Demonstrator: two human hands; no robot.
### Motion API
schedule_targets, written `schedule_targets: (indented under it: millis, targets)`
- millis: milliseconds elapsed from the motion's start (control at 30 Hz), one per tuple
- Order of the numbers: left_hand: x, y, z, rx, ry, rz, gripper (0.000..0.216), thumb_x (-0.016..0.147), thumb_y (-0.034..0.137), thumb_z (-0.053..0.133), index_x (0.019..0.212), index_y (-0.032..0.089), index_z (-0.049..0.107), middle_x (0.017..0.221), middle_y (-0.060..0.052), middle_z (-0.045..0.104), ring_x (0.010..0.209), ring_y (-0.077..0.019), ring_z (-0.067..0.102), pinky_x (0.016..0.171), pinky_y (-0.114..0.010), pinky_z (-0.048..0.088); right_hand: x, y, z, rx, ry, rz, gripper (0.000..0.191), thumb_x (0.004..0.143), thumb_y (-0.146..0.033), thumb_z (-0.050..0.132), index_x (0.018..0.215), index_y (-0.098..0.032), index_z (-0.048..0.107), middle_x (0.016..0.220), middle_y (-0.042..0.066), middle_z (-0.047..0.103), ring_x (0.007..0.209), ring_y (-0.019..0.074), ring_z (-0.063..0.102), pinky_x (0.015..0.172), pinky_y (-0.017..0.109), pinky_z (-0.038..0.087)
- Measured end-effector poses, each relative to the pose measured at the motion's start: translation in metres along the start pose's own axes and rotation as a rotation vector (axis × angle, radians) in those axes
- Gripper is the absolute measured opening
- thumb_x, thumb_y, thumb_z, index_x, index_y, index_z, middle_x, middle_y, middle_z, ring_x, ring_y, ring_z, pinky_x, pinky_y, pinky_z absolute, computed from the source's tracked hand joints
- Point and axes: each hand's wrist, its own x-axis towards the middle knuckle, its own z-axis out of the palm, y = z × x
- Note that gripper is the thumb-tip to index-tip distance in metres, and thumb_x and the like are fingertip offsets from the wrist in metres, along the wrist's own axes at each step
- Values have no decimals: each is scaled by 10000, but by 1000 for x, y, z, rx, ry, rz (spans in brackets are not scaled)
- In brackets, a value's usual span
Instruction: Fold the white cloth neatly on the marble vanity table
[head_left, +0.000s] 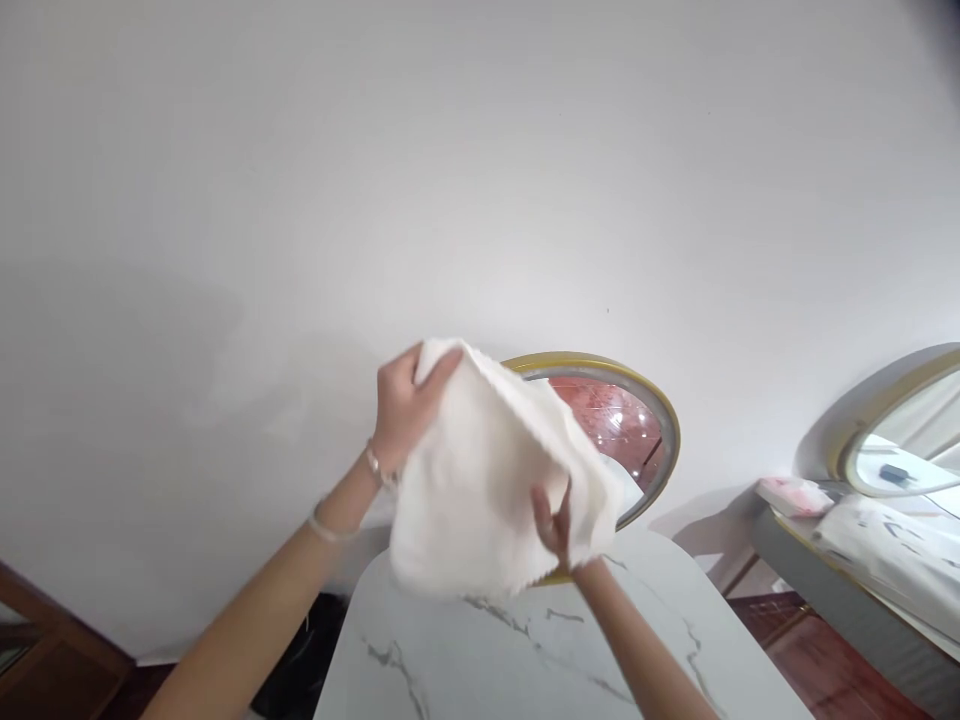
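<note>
A white cloth [480,470] is held up in the air above a white marble-patterned table [525,660]. My left hand [405,405] grips its upper left corner, fingers folded over the edge. My right hand [556,522] pinches the cloth's lower right part. The cloth hangs loosely between both hands and hides part of an oval gold-framed mirror [637,400] on the wall behind it. Bracelets sit on my left wrist.
A plain white wall fills most of the view. At the right stands a second gold-framed mirror [900,440] over a grey table [862,600] with a pink packet [787,493]. Red-brown floor shows below. Dark wooden furniture [45,650] is at the lower left.
</note>
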Motion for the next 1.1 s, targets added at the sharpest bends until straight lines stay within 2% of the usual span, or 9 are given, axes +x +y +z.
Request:
schedule_targets:
  millis: [100, 167, 233, 400, 500, 633, 800, 967, 1100]
  targets:
    - [37, -27, 21, -122, -21, -203, 348, 771, 458, 631, 653, 138, 565, 565, 51, 464, 561, -85, 461, 531, -197, 351, 73, -13, -2, 253, 135, 48, 654, 963, -470, -54, 1473, -196, 249, 1130, 138, 607, 938, 239, 638, 827, 470, 520]
    - [43, -46, 32, -185, -133, -384, 327, 745, 442, 649, 672, 134, 567, 575, 43, 475, 561, -96, 467, 538, -213, 360, 94, -23, -4, 517, 230, 86, 603, 980, -488, 33, 1431, -196, 307, 1084, 121, 605, 867, 200, 634, 778, 403, 523]
    - [39, -61, 39, -155, -182, -434, 291, 702, 409, 693, 709, 138, 587, 628, 28, 520, 606, -116, 497, 589, -239, 399, 93, -28, -4, 504, 310, 97, 554, 960, -544, 274, 1383, -205, 388, 1208, 136, 543, 1016, 226, 582, 870, 430, 482]
    - [16, -61, 45, 155, 111, -46, 300, 650, 212, 755, 909, 191, 606, 894, -14, 603, 803, -148, 540, 777, -289, 452, 70, -15, 6, 43, 285, 146, 647, 911, -634, 330, 1306, -148, 494, 1299, 188, 498, 1339, 356, 287, 1037, 615, 234]
    - [-1, -53, 45, 156, -11, 201, 108, 883, 255, 526, 944, 199, 595, 923, -31, 632, 858, -145, 588, 777, -271, 473, 84, -14, 7, -90, 349, 98, 631, 917, -633, 314, 1265, -154, 533, 1239, 193, 535, 1277, 378, 351, 978, 627, 268]
    - [-22, -54, 43, 301, -248, 354, 353, 961, 349, 403, 1278, 211, 476, 1190, -78, 627, 1069, -195, 594, 867, -323, 484, 126, -30, -3, -267, 461, -156, 380, 931, -489, 437, 1165, -255, 624, 1287, 114, 508, 1241, 314, 392, 1011, 544, 259]
    - [-27, -58, 44, 497, -239, 436, 450, 978, 338, 366, 1413, 221, 368, 1214, -114, 604, 1068, -224, 601, 845, -357, 501, 157, -43, -9, -364, 252, -359, 263, 950, -328, 437, 898, -216, 669, 882, 35, 656, 955, 209, 532, 902, 359, 383]
    - [-27, -40, 60, 551, -203, 627, 454, 970, 226, 361, 1424, 211, 377, 1510, -136, 344, 1393, -283, 323, 1045, -437, 391, 156, -40, -5, -391, 287, -484, 213, 937, -309, 464, 949, -208, 652, 933, 44, 666, 930, 211, 536, 887, 369, 402]
    - [-23, -29, 79, 551, -185, 630, 436, 979, 267, 366, 1397, 145, 403, 1365, -125, 546, 1263, -240, 494, 1012, -402, 421, 156, -27, -7, -321, 401, -537, 241, 923, -265, 485, 1123, -169, 579, 1057, 87, 641, 1016, 211, 548, 945, 389, 419]
